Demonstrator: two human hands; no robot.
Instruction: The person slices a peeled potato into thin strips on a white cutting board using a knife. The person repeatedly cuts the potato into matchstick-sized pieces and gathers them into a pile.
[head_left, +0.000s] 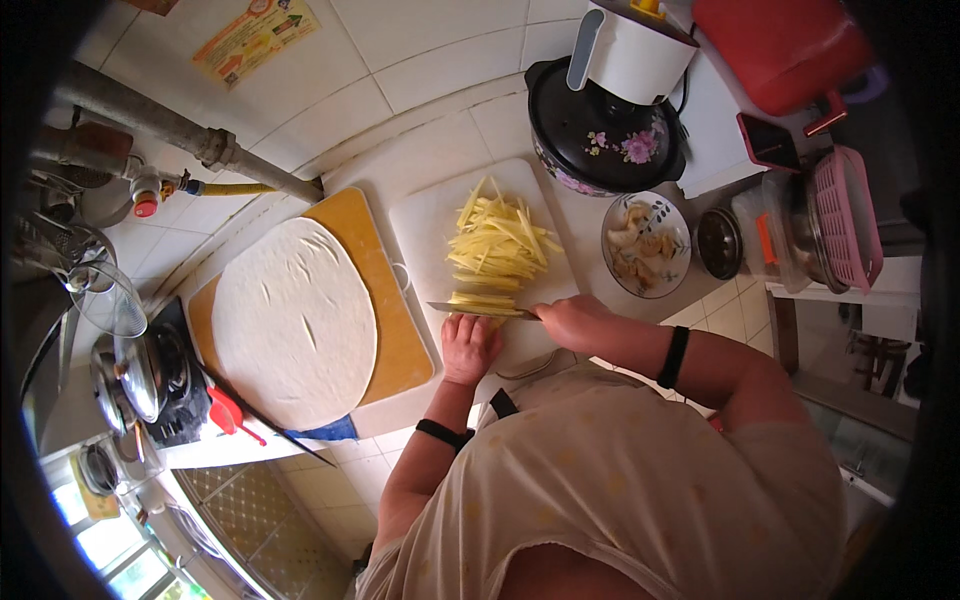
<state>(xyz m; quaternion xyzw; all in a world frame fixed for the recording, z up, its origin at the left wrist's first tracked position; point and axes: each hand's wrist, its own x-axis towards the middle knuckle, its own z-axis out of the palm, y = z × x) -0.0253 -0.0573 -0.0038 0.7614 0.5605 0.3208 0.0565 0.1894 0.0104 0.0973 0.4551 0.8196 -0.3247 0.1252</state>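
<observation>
My right hand (574, 321) is closed around the handle of a kitchen knife (480, 309), whose blade points left across the lower part of a white cutting board (427, 225). Just below the blade, my left hand (469, 346) presses with bent fingertips on pale yellow pieces, perhaps potato, partly hidden by the fingers. Thin slices (484, 298) lie right behind the blade. Farther up the board is a loose heap of yellow strips (502, 236). To the left, a large round sheet of dough (292, 330) with a few slits or creases covers most of a wooden board (405, 352).
A plate of food pieces (646, 244) stands right of the cutting board. Behind it are a black lidded pot (607, 127) and a white appliance (637, 56). A pink basket (847, 217) is at far right. A red utensil (229, 416) and a stove (176, 405) are at left.
</observation>
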